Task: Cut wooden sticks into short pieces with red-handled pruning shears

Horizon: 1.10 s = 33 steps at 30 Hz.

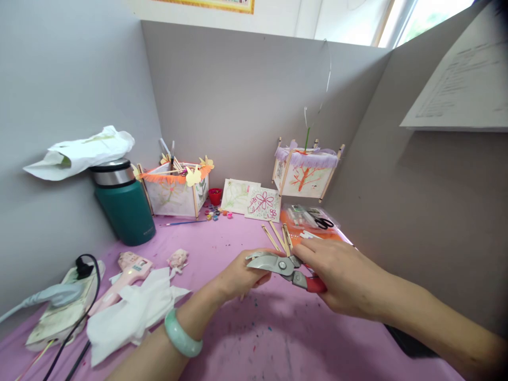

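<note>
My right hand (pixel 341 272) is closed round the red handles of a pair of pruning shears (pixel 273 264), whose metal blades point left. My left hand (pixel 242 275) is just behind the blades, with its fingers curled together; what it grips is hidden by the shears. Several thin wooden sticks (pixel 279 236) lie on the purple table (pixel 246 344) just beyond both hands. A green bangle (pixel 182 334) circles my left wrist.
A green bottle (pixel 126 211), pink glue gun (pixel 129 272), white tissues (pixel 137 312) and a power strip (pixel 65 307) stand or lie at left. Behind are two decorated paper lanterns (pixel 170 198), (pixel 304 180), drawings (pixel 264 203) and black-handled scissors (pixel 325 223). Grey partitions (pixel 246 95) enclose the table.
</note>
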Motion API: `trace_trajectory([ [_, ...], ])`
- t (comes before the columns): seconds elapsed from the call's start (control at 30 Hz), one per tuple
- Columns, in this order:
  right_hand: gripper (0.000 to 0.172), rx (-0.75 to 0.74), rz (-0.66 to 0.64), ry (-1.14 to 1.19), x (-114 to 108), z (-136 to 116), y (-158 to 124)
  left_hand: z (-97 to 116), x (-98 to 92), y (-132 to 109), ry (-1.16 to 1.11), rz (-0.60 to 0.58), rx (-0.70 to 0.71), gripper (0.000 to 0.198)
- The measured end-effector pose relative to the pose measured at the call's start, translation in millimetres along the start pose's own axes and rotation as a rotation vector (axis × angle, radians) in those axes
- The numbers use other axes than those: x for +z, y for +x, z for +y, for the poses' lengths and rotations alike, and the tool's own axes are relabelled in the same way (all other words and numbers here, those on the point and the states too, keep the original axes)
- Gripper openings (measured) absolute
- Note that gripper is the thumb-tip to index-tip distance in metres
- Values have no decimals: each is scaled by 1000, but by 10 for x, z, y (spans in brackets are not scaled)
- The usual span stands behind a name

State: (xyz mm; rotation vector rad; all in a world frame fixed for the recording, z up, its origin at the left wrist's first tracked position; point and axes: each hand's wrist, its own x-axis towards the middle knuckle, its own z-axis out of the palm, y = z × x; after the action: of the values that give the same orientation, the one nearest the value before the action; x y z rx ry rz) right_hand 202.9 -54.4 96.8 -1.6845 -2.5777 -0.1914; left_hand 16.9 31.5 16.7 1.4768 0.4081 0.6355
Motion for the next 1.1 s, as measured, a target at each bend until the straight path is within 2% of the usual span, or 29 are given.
trace_trajectory([
  [0.37, 22, 30, -94, 54, -38, -2, 8, -30, -7, -13, 42, -18, 30, 39],
  [0.9, 18, -15, -74, 20, -108, -1, 24, -63, -36, -5, 67, -44, 31, 41],
  [1.1, 20, 17, -77, -6, -112, -25, 46, -56, -27, -5, 99, -29, 32, 39],
])
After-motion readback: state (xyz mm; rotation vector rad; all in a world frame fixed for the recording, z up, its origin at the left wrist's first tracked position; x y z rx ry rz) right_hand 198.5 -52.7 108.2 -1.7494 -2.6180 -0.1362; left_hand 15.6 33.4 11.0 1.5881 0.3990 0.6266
